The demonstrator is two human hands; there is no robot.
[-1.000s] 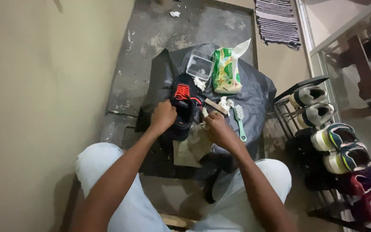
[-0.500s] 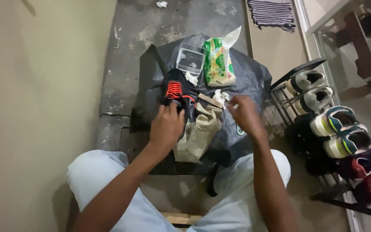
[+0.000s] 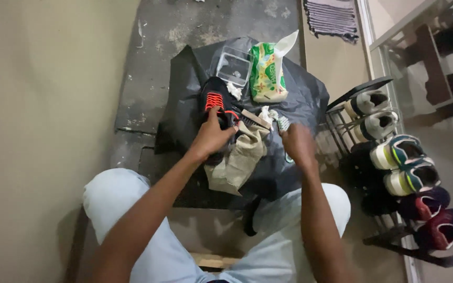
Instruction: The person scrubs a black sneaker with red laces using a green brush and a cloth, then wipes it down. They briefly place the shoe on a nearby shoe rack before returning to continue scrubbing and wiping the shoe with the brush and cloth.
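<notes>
A black shoe with red laces [image 3: 215, 97] lies on a black plastic sheet [image 3: 300, 97] on the floor. My left hand [image 3: 211, 139] grips the shoe at its near end. A beige cloth [image 3: 237, 160] is draped below the shoe, and a wooden brush [image 3: 248, 118] rests beside the laces. My right hand [image 3: 297, 144] is blurred and lies over the handle of a small green-and-white brush [image 3: 283, 124]. Whether its fingers have closed on the handle is hidden.
A green packet [image 3: 266, 73], a clear plastic box [image 3: 234, 65] and crumpled white tissues [image 3: 234, 90] sit at the sheet's far side. A shoe rack [image 3: 394, 157] with several shoes stands to the right. A striped mat [image 3: 334, 18] lies far off; a wall runs along the left.
My right hand has left the shoe and swung right onto the small brush. My left hand stays on the shoe. The camera has shifted slightly.
</notes>
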